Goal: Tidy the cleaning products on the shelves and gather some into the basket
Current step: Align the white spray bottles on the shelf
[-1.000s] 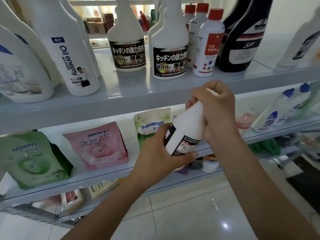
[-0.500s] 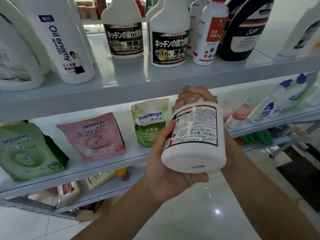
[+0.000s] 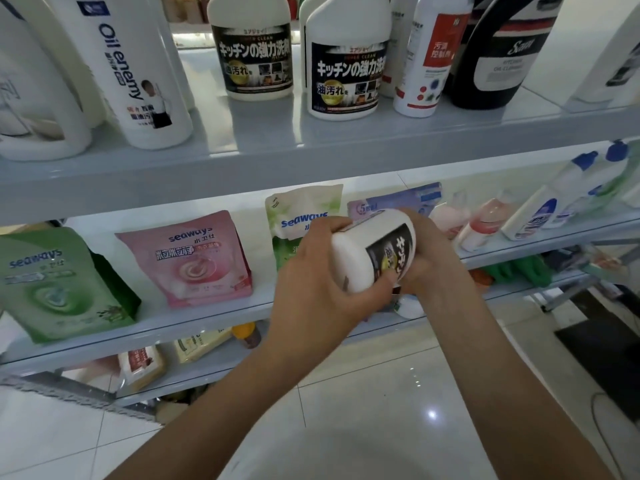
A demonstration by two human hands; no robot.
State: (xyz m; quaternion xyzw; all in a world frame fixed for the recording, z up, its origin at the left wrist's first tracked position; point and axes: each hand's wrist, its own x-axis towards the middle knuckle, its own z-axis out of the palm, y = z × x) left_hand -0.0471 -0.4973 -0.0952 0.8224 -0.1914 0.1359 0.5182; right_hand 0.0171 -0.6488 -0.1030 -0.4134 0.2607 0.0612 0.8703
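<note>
The held bottle (image 3: 360,258) is white with a black label, white lettering and a gold disc on it; the kitchen-cleaner bottle (image 3: 346,64) on the shelf (image 3: 311,157) wears the same. There's a pink Seaways pouch (image 3: 194,258) and a green Seaways pouch (image 3: 52,282). The shelf is pale blue-grey, the floor tiles (image 3: 381,393) glossy white.

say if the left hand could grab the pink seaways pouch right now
Probably not yet: the left hand grips the white cleaner bottle. The pink seaways pouch stands unobstructed at the shelf front.

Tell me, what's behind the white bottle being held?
A purple pouch and a white-green Seaways pouch stand on the shelf behind the white bottle; the left hand and right hand cover their lower parts.
</note>
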